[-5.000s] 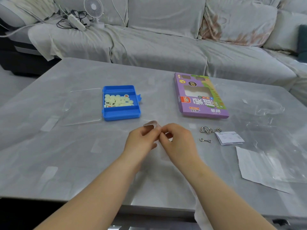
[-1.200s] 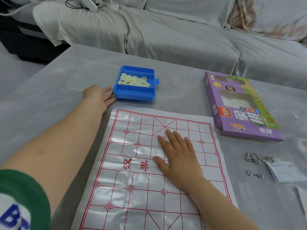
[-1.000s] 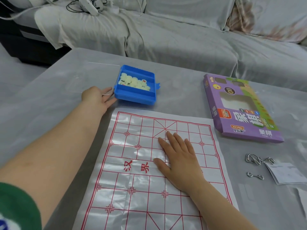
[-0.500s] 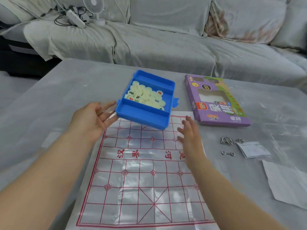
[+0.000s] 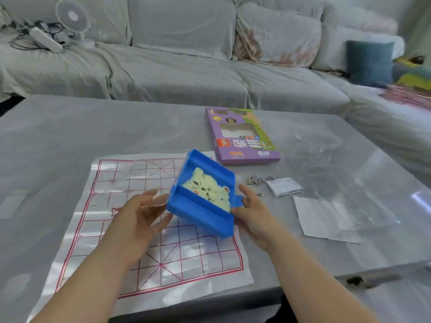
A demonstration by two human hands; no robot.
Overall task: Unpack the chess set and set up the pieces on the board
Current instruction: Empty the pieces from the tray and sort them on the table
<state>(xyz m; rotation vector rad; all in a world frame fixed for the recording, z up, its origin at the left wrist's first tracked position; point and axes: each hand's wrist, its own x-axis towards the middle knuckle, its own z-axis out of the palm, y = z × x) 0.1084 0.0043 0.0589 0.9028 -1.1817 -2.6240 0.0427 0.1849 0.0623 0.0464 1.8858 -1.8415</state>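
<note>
Since half a second before, I had carried the blue tray (image 5: 200, 212) of pale pieces (image 5: 207, 188) lower over the board (image 5: 116, 229), tilted, with my left hand (image 5: 140, 220) and now my right hand (image 5: 253, 212) gripping its opposite ends.

Middle squares of the board (image 5: 130, 220) hidden behind the blue tray (image 5: 200, 212) and both hands; near left corner cut off by the bottom edge of the view. Characters on the pale pieces (image 5: 207, 187) blurred, too small to read. Fingers (image 5: 235, 212) of the right hand (image 5: 254, 214) under the tray mostly out of sight. Clear lid (image 5: 152, 201) against the left hand (image 5: 140, 220) barely traceable, extent unclear. Print on the purple box (image 5: 242, 136) toward the counter's far edge smeared. Small metal things (image 5: 257, 180) right of the tray too blurred to name.
</note>
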